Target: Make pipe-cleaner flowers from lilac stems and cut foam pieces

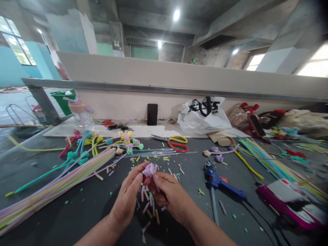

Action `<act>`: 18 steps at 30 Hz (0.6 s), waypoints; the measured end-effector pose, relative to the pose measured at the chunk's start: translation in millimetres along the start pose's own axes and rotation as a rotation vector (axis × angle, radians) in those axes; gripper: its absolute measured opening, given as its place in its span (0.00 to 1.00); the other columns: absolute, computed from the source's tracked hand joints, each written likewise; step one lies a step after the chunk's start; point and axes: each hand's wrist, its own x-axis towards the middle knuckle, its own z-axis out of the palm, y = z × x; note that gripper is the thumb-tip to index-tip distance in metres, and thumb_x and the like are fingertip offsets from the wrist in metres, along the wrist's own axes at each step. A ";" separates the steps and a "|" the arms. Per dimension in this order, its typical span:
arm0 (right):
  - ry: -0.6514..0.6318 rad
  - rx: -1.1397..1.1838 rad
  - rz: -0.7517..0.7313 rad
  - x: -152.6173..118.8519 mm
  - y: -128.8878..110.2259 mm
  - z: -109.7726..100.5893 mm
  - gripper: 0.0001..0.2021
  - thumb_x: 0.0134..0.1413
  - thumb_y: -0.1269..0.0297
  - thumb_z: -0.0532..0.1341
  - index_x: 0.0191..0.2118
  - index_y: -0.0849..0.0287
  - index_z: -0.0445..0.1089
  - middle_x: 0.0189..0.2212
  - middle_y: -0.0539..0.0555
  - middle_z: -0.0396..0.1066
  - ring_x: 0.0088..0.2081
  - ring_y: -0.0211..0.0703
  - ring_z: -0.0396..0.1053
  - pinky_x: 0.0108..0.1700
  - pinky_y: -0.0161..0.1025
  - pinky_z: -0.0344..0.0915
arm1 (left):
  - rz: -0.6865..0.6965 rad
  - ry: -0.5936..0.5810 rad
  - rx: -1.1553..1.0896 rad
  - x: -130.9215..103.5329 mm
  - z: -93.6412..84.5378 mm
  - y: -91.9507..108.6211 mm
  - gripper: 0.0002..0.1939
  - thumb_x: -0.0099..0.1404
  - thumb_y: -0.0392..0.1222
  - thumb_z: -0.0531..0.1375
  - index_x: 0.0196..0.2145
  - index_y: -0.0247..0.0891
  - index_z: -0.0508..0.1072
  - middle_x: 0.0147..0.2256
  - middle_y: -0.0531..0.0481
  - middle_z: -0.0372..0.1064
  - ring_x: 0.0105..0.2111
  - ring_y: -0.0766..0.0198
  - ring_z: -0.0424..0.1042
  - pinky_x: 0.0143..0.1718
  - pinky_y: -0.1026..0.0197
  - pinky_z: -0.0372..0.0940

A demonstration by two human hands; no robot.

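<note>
Above the table [87, 212], near its front, short offcuts [146, 207] lie strewn beneath two hands that meet at their fingertips; the left hand [128, 191] grasps a lilac flower [150, 169] from its left side, thumb and fingers against it; the right hand [170, 193] pinches the same flower from the right, thumb pressed to its edge; so the flower sits between them, raised off the table, at the far end of both hands; to the right lies a blue glue gun [227, 186], to the left a bundle of pastel stems [84, 177]; beyond the flower lie open scissors [178, 147]; farther back, a phone [152, 114] leans upright against the partition [123, 106], a white bag [205, 121] to its right.
</note>
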 end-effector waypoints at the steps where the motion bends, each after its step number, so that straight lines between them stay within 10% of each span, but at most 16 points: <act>1: 0.005 -0.015 0.000 0.3 0.4 -0.3 0.17 0.50 0.51 0.59 0.28 0.64 0.68 0.16 0.44 0.54 0.14 0.25 0.43 0.16 0.28 0.37 | -0.005 -0.013 0.005 -0.6 -0.1 -0.2 0.19 0.58 0.47 0.58 0.45 0.35 0.72 0.45 0.42 0.70 0.48 0.53 0.66 0.51 0.55 0.58; 18: 0.040 -0.110 -0.059 5.0 4.7 -2.2 0.15 0.49 0.51 0.60 0.31 0.59 0.63 0.15 0.41 0.51 0.14 0.26 0.41 0.15 0.28 0.36 | 0.108 0.019 0.102 -0.9 -1.7 -3.6 0.17 0.58 0.48 0.56 0.40 0.35 0.74 0.40 0.43 0.72 0.42 0.55 0.69 0.47 0.54 0.61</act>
